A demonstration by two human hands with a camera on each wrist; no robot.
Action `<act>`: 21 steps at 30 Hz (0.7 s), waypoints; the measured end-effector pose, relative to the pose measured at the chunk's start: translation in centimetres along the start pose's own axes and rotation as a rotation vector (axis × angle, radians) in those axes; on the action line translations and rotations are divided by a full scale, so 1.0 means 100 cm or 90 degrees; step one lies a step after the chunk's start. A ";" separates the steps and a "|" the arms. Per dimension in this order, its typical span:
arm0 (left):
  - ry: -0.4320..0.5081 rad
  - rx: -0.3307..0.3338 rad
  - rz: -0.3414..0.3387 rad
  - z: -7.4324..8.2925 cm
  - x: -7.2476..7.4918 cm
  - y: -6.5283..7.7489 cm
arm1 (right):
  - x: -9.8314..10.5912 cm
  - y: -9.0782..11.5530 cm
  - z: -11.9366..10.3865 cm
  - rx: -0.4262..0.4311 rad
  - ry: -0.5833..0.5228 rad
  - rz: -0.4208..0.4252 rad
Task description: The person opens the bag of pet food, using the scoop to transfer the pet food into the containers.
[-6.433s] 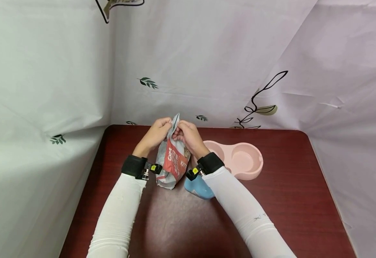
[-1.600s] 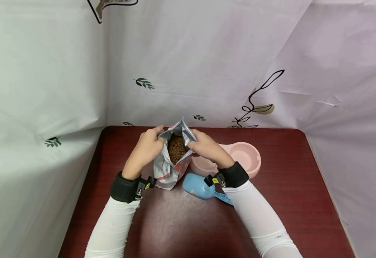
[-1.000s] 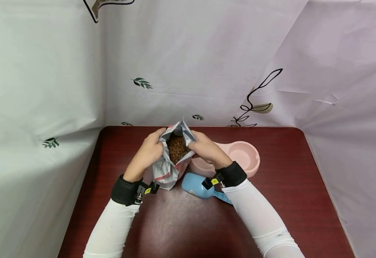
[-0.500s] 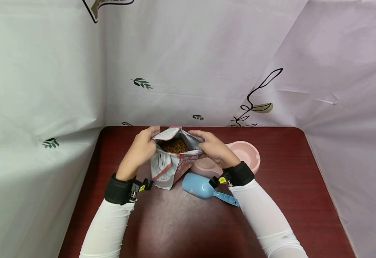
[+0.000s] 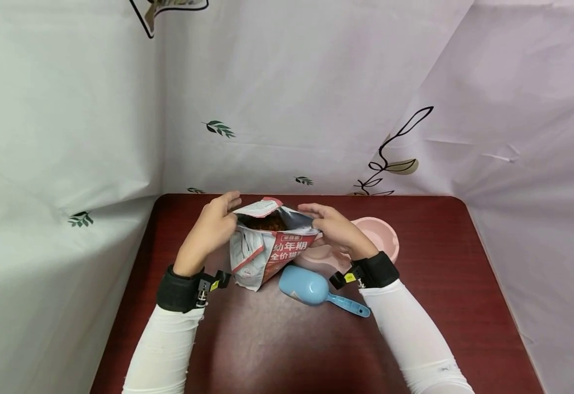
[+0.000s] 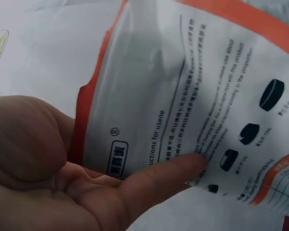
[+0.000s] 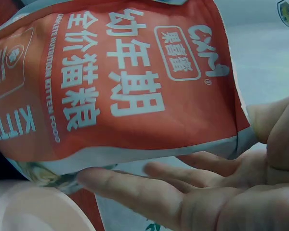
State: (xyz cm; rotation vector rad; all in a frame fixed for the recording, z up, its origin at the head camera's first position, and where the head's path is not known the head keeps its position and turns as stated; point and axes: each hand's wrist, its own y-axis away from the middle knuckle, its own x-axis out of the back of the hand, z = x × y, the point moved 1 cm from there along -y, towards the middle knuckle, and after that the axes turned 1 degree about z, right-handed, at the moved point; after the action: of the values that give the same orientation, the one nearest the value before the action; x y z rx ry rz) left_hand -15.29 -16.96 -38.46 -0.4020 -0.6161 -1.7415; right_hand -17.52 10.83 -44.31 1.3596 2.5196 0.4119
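Note:
A silver and red bag of kitten food [image 5: 252, 260] stands on the table with its mouth spread wide and brown kibble [image 5: 269, 223] inside. My left hand [image 5: 210, 227] holds the left edge of the mouth; in the left wrist view a finger [image 6: 168, 175] lies against the printed side panel. At the opposite corner my right hand [image 5: 338, 230] pinches the bag between thumb and hand. Its other fingers [image 7: 130, 190] stretch out beneath the red front panel [image 7: 144, 86] in the right wrist view.
In front of the bag, to its right, lies a blue scoop [image 5: 306, 285], handle pointing right. A pink double bowl [image 5: 392, 243] sits behind the scoop, partly covered by my right hand. White patterned cloth [image 5: 287, 109] hangs behind the dark red table [image 5: 439, 306].
The bag's top, pressed together at first, has been pulled apart. Lately my hands have spread wider and the mouth has tipped, showing more front print and less kibble. The scoop's handle is uncovered.

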 end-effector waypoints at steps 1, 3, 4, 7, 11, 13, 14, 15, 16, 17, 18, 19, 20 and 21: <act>-0.005 0.000 -0.003 0.001 0.000 0.000 | 0.000 0.001 0.001 -0.004 0.003 -0.002; -0.017 0.001 -0.005 0.002 -0.001 0.001 | -0.001 0.002 0.003 -0.009 -0.003 -0.008; -0.021 0.002 -0.008 0.002 -0.002 0.001 | -0.002 0.003 0.004 -0.008 -0.005 -0.010; -0.040 0.001 -0.011 0.003 -0.005 0.000 | -0.007 0.003 0.006 0.003 -0.026 -0.018; -0.061 -0.014 -0.003 0.002 -0.010 -0.003 | -0.014 0.002 0.005 0.017 -0.045 -0.032; -0.057 -0.022 0.004 0.002 -0.013 -0.003 | -0.017 0.001 0.003 0.021 -0.052 -0.037; -0.053 -0.027 0.009 0.002 -0.014 -0.003 | -0.019 0.001 0.003 0.025 -0.056 -0.041; -0.047 -0.032 0.014 0.002 -0.016 -0.003 | -0.020 0.000 0.002 0.026 -0.063 -0.043; -0.043 -0.036 0.020 0.001 -0.017 -0.003 | -0.021 0.000 0.002 0.029 -0.070 -0.044; -0.036 -0.038 0.024 0.001 -0.018 -0.002 | -0.022 0.000 0.002 0.031 -0.078 -0.046; -0.031 -0.039 0.029 0.001 -0.018 -0.002 | -0.023 -0.001 0.003 0.033 -0.089 -0.049; -0.029 -0.041 0.036 0.002 -0.019 -0.002 | -0.024 -0.001 0.003 0.036 -0.101 -0.051; -0.029 -0.043 0.042 0.002 -0.019 -0.001 | -0.025 -0.002 0.004 0.040 -0.114 -0.054; -0.032 -0.045 0.051 0.002 -0.018 -0.001 | -0.026 -0.003 0.004 0.041 -0.125 -0.054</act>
State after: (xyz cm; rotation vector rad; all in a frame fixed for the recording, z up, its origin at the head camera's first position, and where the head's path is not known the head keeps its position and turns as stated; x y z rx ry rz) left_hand -14.94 -15.37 -39.34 -0.5137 -0.5681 -1.6848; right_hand -16.17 8.56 -44.60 1.2445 2.4362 0.1734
